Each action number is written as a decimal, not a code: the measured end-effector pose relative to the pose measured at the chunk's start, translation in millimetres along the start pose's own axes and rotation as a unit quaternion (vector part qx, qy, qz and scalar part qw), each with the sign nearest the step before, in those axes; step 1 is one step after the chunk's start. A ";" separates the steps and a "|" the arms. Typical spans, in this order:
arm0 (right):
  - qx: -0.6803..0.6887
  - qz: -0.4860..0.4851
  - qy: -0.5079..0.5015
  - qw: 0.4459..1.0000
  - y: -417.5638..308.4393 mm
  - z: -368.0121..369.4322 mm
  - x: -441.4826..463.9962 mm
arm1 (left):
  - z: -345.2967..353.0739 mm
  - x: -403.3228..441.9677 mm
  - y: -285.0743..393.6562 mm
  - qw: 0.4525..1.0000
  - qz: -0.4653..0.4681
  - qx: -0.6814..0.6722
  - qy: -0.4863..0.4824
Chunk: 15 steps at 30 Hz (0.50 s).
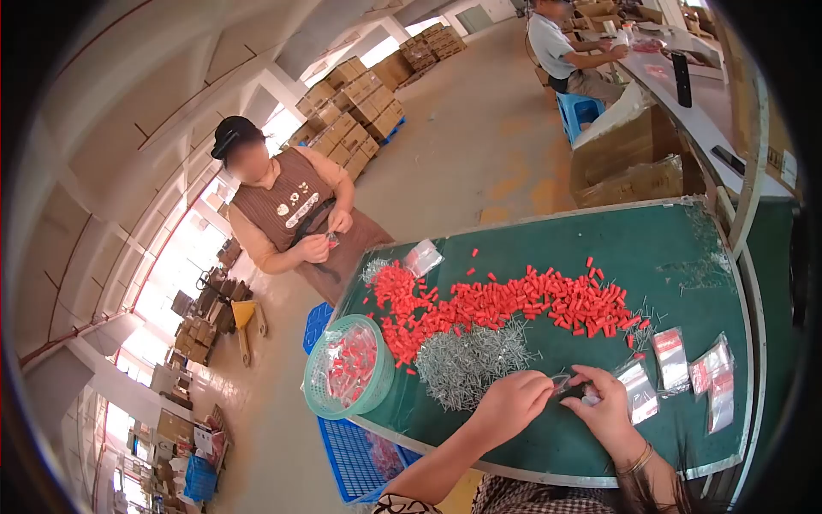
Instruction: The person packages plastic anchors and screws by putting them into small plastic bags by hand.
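My left hand (512, 404) is closed in a pinch on one side of a small clear plastic bag (560, 384) above the green table. My right hand (606, 409) curls at the bag's other side, its thumb and fingers closed around the edge. What the bag holds is too small to make out. A pile of thin metal nails or pins (462, 364) lies just beyond my left hand. Behind it spreads a long heap of red plastic plugs (514, 295). Stacks of flat clear bags (638, 391) lie beside my right hand.
A teal basket (313, 387) of filled bags stands at the table's left edge, above a blue crate (347, 458). Across the corner a co-worker (300, 201) handles a small bag. Another person (561, 51) sits at a far bench (702, 128). Cartons (360, 103) stand behind.
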State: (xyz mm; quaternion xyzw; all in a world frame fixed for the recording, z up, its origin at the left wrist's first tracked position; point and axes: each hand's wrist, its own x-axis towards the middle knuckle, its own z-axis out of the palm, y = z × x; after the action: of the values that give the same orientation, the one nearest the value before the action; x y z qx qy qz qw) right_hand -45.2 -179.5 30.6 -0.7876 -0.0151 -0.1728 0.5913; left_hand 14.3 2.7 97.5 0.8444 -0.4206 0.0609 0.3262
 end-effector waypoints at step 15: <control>0.048 0.004 -0.031 0.998 3.3 4.0 -1.6 | 10.1 -10.0 -19.5 0.994 0.075 0.016 -0.074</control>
State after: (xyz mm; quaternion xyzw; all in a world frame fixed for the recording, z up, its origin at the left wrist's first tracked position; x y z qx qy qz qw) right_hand -45.0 -176.4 26.1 -0.7634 -0.0387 -0.1451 0.6282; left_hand 20.8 11.8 76.1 0.8176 -0.5049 0.0291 0.2751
